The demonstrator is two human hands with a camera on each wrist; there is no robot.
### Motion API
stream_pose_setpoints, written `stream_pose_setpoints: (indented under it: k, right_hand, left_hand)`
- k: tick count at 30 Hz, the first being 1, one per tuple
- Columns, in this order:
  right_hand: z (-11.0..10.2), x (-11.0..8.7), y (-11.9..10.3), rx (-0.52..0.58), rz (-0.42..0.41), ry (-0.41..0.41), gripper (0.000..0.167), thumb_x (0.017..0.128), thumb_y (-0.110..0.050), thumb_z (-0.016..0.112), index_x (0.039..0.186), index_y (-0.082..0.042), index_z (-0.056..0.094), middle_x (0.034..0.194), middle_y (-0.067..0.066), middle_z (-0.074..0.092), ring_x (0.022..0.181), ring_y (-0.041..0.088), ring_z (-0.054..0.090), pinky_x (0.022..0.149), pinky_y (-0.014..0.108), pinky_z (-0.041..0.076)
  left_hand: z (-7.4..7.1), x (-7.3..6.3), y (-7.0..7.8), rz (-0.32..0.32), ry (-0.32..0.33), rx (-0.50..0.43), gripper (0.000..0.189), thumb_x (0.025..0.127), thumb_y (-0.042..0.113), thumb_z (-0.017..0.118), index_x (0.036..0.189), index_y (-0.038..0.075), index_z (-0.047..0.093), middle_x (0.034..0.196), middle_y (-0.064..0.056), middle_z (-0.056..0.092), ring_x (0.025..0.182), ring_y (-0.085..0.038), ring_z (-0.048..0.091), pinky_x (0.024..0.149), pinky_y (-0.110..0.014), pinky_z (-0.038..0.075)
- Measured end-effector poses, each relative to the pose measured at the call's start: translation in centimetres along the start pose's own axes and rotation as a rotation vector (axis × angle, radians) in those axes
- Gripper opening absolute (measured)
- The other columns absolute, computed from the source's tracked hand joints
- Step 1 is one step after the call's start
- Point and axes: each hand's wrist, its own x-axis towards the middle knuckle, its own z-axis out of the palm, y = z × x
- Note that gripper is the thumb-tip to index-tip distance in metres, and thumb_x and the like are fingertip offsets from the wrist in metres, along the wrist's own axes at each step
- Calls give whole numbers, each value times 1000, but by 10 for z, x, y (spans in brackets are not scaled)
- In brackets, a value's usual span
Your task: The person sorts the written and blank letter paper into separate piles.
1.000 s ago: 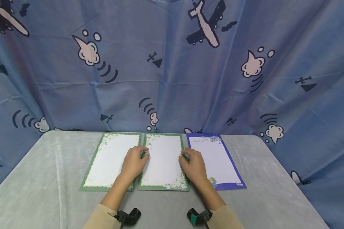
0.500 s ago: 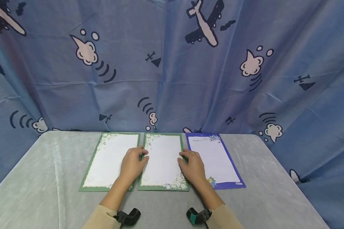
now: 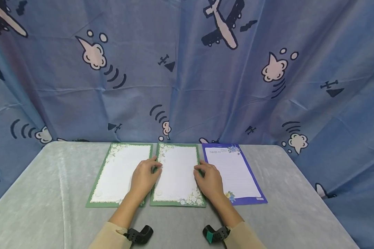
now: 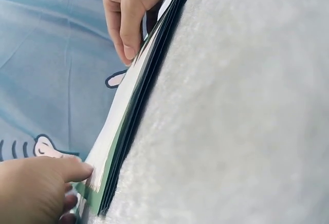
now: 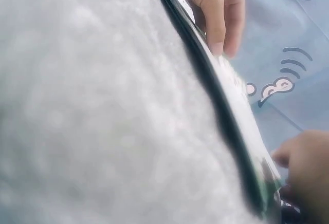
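Observation:
In the head view, a green-bordered notepad (image 3: pixel 176 173) with white flowers lies flat between both hands. My left hand (image 3: pixel 144 176) grips its left edge, thumb on top and fingers curled at the side. On the opposite edge, my right hand (image 3: pixel 210 180) pinches it the same way. The left wrist view shows the left hand (image 4: pixel 38 188) at a near corner and several layers along the pad's edge (image 4: pixel 123 136). Blur softens the right wrist view, where the right hand (image 5: pixel 311 172) meets the pad (image 5: pixel 234 90); its lower fingers are partly hidden.
A matching green-bordered notepad (image 3: pixel 115 173) lies on the left, partly under the left hand and forearm. To the right lies a lined notepad with a blue-purple border (image 3: pixel 237 176). A grey cloth covers the table (image 3: pixel 286 193); a blue patterned curtain (image 3: pixel 193 79) hangs behind it.
The head view has shifted slightly. A left finger reaches a little farther along the middle notepad's edge; both hands and all the notepads otherwise stay in place.

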Motion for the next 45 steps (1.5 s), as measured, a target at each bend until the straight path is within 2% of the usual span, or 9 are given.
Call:
stream_pose_setpoints:
  k: [6, 9, 18, 25, 29, 36, 45]
  right_hand:
    - [1, 0, 1, 13, -13, 19, 16, 91, -17, 72, 103, -9, 80, 132, 12, 70, 122, 36, 64, 100, 55, 51]
    - [1, 0, 1, 11, -7, 12, 17, 91, -16, 72, 103, -8, 80, 132, 13, 69, 123, 37, 63, 101, 56, 50]
    - [0, 1, 2, -20, 8, -8, 18, 91, -14, 72, 106, -7, 78, 135, 18, 66, 128, 40, 59, 104, 58, 48]
    - [1, 0, 3, -27, 22, -44, 21, 91, -15, 72, 109, -6, 77, 140, 20, 62, 131, 41, 55, 108, 57, 45]
    - [1, 1, 3, -22, 13, -38, 21, 91, -15, 73, 109, -6, 77, 138, 20, 63, 131, 42, 55, 108, 57, 45]
    - [1, 0, 2, -34, 8, -49, 22, 91, -16, 72, 111, -7, 77, 139, 20, 63, 131, 41, 54, 108, 57, 45]
    - [0, 0, 0, 53, 28, -27, 17, 89, -13, 75, 105, -9, 78, 143, 16, 61, 134, 39, 54, 107, 55, 47]
  left_hand:
    - [1, 1, -1, 11, 16, -46, 13, 85, 9, 78, 98, 10, 80, 130, -14, 70, 125, -35, 61, 107, -52, 48]
    - [2, 1, -2, 3, 25, -37, 13, 84, 12, 80, 97, 10, 80, 133, -16, 68, 126, -37, 60, 107, -54, 46]
    - [2, 1, -1, -14, 8, -11, 11, 84, 15, 81, 95, 12, 80, 133, -14, 68, 127, -36, 61, 106, -54, 48]
    - [3, 0, -3, 8, 26, 15, 9, 84, 16, 81, 93, 13, 80, 131, -15, 69, 124, -37, 63, 104, -54, 50]
    - [3, 0, -3, 17, 23, 23, 10, 84, 16, 81, 93, 13, 80, 131, -16, 69, 124, -38, 63, 103, -54, 50]
    - [2, 0, -2, 9, 18, 23, 10, 85, 16, 80, 94, 13, 80, 132, -16, 68, 125, -38, 63, 104, -55, 49]
    - [1, -1, -1, 18, 37, 22, 10, 84, 15, 81, 93, 11, 80, 130, -16, 69, 123, -37, 64, 103, -53, 50]
